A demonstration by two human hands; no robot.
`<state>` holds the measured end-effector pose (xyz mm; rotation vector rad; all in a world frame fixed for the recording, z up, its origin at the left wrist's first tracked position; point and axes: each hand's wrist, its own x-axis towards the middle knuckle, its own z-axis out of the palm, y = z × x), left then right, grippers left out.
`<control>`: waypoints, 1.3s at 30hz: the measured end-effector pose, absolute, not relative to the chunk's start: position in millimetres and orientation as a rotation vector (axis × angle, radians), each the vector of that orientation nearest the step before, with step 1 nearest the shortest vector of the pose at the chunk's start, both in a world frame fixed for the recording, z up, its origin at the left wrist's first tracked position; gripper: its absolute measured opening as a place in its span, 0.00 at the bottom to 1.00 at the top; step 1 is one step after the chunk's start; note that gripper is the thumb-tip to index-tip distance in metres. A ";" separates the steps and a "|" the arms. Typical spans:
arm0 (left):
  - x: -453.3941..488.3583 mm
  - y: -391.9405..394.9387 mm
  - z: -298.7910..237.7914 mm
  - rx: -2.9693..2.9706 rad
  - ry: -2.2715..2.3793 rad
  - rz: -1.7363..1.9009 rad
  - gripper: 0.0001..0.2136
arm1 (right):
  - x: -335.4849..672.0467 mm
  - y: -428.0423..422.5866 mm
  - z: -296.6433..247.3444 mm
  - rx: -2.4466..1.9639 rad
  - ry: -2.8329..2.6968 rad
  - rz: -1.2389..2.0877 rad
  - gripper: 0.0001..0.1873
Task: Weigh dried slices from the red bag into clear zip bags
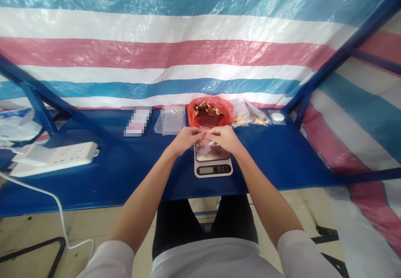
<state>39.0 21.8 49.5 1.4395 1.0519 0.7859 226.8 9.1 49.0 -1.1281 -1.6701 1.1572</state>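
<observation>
My left hand [187, 139] and my right hand [224, 137] meet above a small digital scale [213, 167]. Between them they pinch a small clear plastic bag [204, 146], the fingers of both closed at its upper edge. What the bag contains, if anything, I cannot make out. Just beyond my hands an open red plastic bag [192, 121] holds dried brown and tan pieces [209, 109]. Part of the scale's metal plate is covered by my hands and the clear bag.
Left of the red bag lie flat clear bags [173, 120] and a blurred-out item [137, 121]. To its right are filled clear bags [258, 117] and a round white object [277, 117]. A white power strip [62, 157] with a cable sits on the blue table [134, 169].
</observation>
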 end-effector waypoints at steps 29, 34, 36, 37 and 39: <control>33.2 26.5 58.0 1.870 1.238 0.738 0.09 | 222.7 19.0 48.6 -1.363 -1.862 0.815 0.06; 35.9 25.6 64.4 1.963 1.288 0.727 0.10 | 219.4 17.0 52.0 -1.397 -1.869 0.730 0.05; 36.7 25.4 65.7 2.002 1.293 0.730 0.11 | 218.0 16.2 53.6 -1.419 -1.865 0.702 0.05; 36.2 25.4 66.0 2.014 1.287 0.726 0.11 | 218.0 15.9 54.2 -1.423 -1.868 0.699 0.05; 32.8 26.0 65.5 2.029 1.290 0.720 0.11 | 220.2 16.1 54.2 -1.431 -1.864 0.690 0.05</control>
